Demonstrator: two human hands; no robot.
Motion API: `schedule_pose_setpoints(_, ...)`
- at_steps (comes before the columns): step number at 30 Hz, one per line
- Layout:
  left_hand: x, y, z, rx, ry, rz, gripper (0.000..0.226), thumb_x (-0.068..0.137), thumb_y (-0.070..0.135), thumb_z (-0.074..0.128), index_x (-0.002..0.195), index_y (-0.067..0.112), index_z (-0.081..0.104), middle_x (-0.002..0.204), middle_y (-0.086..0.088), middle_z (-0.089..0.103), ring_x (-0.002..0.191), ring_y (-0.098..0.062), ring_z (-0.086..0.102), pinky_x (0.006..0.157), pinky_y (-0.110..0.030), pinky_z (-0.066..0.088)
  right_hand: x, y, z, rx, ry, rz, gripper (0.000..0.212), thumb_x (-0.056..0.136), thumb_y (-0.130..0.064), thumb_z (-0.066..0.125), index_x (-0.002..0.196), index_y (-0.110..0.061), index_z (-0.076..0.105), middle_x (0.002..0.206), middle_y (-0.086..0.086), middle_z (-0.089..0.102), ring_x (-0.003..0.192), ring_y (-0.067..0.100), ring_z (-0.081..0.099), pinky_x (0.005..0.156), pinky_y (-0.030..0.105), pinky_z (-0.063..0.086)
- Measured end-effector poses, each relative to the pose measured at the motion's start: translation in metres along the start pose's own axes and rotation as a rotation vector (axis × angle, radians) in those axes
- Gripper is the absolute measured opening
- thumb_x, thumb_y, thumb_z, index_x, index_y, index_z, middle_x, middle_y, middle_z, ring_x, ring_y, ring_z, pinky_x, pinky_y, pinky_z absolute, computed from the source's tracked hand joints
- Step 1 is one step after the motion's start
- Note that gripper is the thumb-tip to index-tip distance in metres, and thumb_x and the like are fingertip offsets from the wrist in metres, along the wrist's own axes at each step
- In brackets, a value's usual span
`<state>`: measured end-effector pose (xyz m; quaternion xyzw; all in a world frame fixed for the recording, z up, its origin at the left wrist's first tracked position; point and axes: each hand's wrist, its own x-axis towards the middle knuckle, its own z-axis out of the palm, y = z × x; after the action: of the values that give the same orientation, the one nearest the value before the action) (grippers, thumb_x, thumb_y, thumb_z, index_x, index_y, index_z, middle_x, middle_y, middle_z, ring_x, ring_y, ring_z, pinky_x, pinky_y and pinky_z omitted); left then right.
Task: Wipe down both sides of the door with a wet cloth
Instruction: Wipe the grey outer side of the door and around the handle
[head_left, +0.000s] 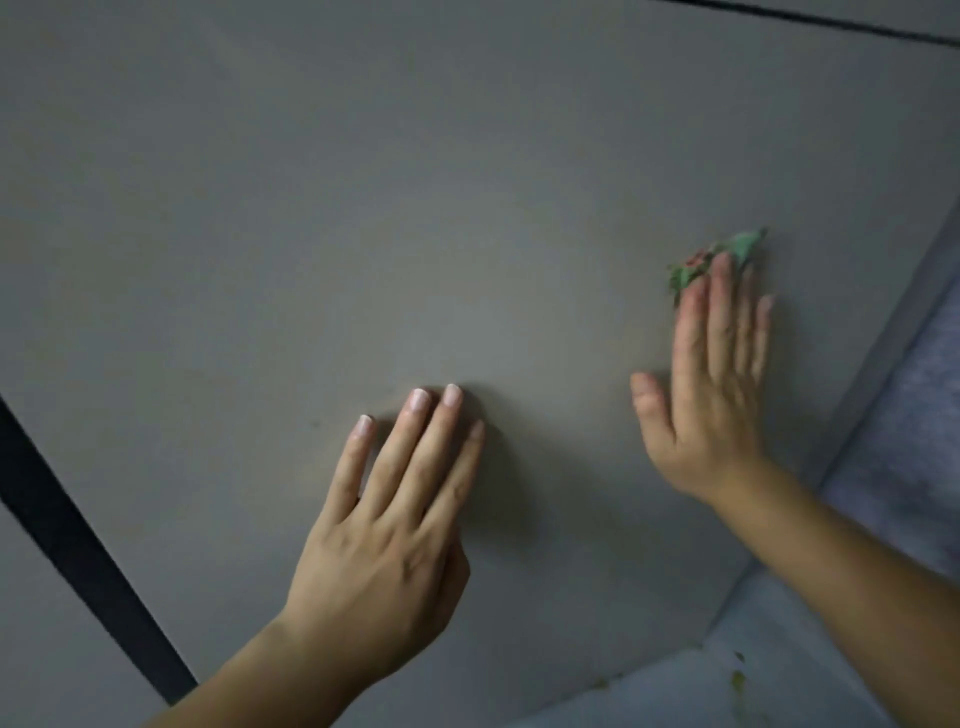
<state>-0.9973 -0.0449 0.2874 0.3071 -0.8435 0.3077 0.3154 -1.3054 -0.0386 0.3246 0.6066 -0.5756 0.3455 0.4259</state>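
Note:
A plain grey door (363, 208) fills most of the view. My left hand (384, 540) lies flat against it at the lower middle, fingers spread, holding nothing. My right hand (711, 384) presses flat on the door near its right edge. Under its fingertips is a small green and red patterned cloth (698, 260), mostly hidden by the fingers, with only its upper part sticking out.
A dark gap (78, 561) runs diagonally along the door's left edge. To the right lies the door frame and a bluish-grey wall (914, 415). At the bottom right is grey floor (727, 680) with a few small yellowish specks.

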Motion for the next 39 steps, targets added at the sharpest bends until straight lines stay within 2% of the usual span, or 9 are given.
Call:
schedule_pose_setpoints(2,0.002,0.005,0.004,-0.008,-0.015,0.02,0.094,0.074,0.026,0.068,0.159,0.003,0.035,0.172,-0.017,0.016,0.16,-0.036,0.013,0.129,-0.054,0.008,-0.033,-0.031,0.016,0.087,0.019,0.109,0.079,0.103,-0.049,0.03,0.16,0.002,0.007,0.169,0.023,0.0,0.156,0.043,-0.001,0.125,0.058,0.003)
schedule_pose_setpoints(7,-0.004,0.014,0.019,0.015,-0.053,0.119,0.086,0.079,0.028,0.061,0.157,0.002,0.037,0.171,-0.018,0.017,0.159,-0.036,0.015,0.129,-0.053,0.009,-0.122,-0.087,0.043,0.192,-0.116,-0.023,0.065,0.106,-0.046,0.025,0.155,-0.003,0.015,0.165,0.019,0.006,0.154,0.045,0.005,0.127,0.055,0.003)
schedule_pose_setpoints(12,-0.002,0.026,0.035,0.041,-0.085,0.202,0.083,0.081,0.027,0.061,0.157,0.001,0.038,0.171,-0.019,0.019,0.158,-0.038,0.017,0.128,-0.056,0.012,-0.123,-0.057,0.063,0.319,0.147,0.667,0.073,0.107,-0.041,0.026,0.156,0.011,0.011,0.166,0.029,0.005,0.155,0.044,0.008,0.124,0.059,0.015)
schedule_pose_setpoints(15,-0.003,0.036,0.042,0.025,-0.083,0.206,0.085,0.079,0.027,0.065,0.155,0.0,0.04,0.171,-0.019,0.02,0.158,-0.038,0.018,0.128,-0.056,0.011,-0.144,-0.066,0.066,0.437,0.152,0.867,0.073,0.103,-0.034,0.033,0.153,0.015,0.012,0.164,0.026,0.001,0.155,0.044,0.008,0.122,0.061,0.017)
schedule_pose_setpoints(24,-0.008,0.056,0.068,-0.013,-0.052,0.208,0.079,0.084,0.028,0.054,0.156,0.0,0.039,0.171,-0.019,0.018,0.159,-0.039,0.016,0.127,-0.057,0.008,-0.159,-0.106,0.074,0.386,0.029,0.367,0.074,0.105,-0.044,0.027,0.161,-0.001,0.002,0.17,0.016,-0.006,0.154,0.05,0.006,0.125,0.057,0.011)
schedule_pose_setpoints(28,-0.011,0.057,0.079,-0.022,-0.037,0.209,0.08,0.086,0.03,0.05,0.158,0.001,0.034,0.17,-0.018,0.021,0.158,-0.04,0.016,0.126,-0.059,0.008,-0.225,-0.092,0.077,0.358,-0.105,0.544,0.074,0.107,-0.048,0.02,0.161,-0.001,0.0,0.169,0.016,-0.007,0.154,0.047,0.01,0.123,0.06,0.018)
schedule_pose_setpoints(33,-0.017,0.066,0.093,-0.07,-0.088,0.244,0.082,0.087,0.033,0.047,0.161,0.003,0.028,0.171,-0.018,0.018,0.159,-0.04,0.013,0.126,-0.059,0.005,-0.197,-0.073,0.088,0.47,0.127,1.043,0.074,0.107,-0.042,0.027,0.154,0.012,0.007,0.165,0.031,-0.002,0.156,0.043,0.003,0.121,0.062,0.018)
schedule_pose_setpoints(37,-0.024,0.071,0.109,-0.126,-0.162,0.247,0.079,0.093,0.035,0.041,0.164,0.006,0.02,0.172,-0.017,0.013,0.158,-0.043,0.012,0.12,-0.074,0.018,-0.192,-0.115,0.094,0.485,0.117,0.646,0.075,0.106,-0.046,0.025,0.159,0.002,0.002,0.169,0.022,-0.005,0.154,0.049,0.004,0.124,0.059,0.014)
schedule_pose_setpoints(39,-0.025,0.068,0.114,-0.145,-0.203,0.252,0.079,0.095,0.035,0.04,0.164,0.007,0.016,0.173,-0.018,0.011,0.158,-0.046,0.013,0.115,-0.077,0.024,-0.219,-0.127,0.098,0.456,0.02,0.606,0.075,0.106,-0.049,0.022,0.161,-0.004,-0.003,0.17,0.016,-0.009,0.154,0.05,0.005,0.125,0.057,0.013)
